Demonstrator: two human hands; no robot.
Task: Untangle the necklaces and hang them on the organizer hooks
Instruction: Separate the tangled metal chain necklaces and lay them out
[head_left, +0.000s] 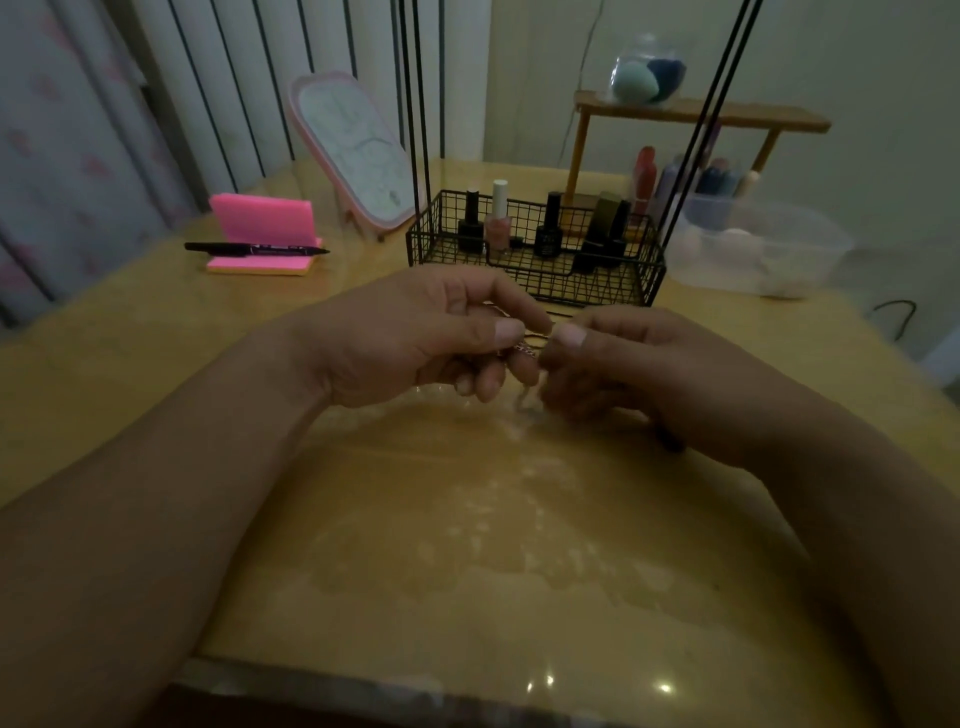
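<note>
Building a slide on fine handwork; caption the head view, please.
Left hand and right hand pinch a thin necklace chain over the table, before a wire basket.

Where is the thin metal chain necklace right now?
In the head view, the thin metal chain necklace is pinched between the left hand and right hand at centre, above the glossy yellow table, just in front of the black wire basket.

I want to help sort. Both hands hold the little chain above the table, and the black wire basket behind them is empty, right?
Not empty: the head view shows nail polish bottles in the black wire basket. The left hand and right hand do hold the chain above the table.
</note>
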